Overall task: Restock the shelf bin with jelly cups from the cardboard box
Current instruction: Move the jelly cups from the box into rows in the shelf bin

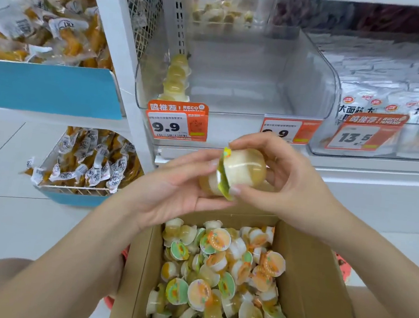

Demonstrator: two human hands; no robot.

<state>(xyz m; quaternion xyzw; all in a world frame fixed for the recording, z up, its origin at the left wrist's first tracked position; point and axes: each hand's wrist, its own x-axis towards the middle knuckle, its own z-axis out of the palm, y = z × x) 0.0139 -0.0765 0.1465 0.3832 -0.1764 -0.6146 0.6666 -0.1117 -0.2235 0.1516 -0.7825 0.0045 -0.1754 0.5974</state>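
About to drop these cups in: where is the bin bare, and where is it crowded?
The clear bin has bare floor from the jelly cup row along its left wall across to its right wall. The cardboard box below is packed. Both hands hold jelly cups.

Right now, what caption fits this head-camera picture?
Both hands hold jelly cups above the cardboard box, before the nearly empty shelf bin.

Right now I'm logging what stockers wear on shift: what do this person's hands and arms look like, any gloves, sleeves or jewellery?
Both forearms are bare as far as the picture shows: no sleeves and no gloves. The left hand and the right hand carry no watch or bracelet at the wrist. The fingernails look short and unpainted. I see no ring, though some fingers are partly hidden.
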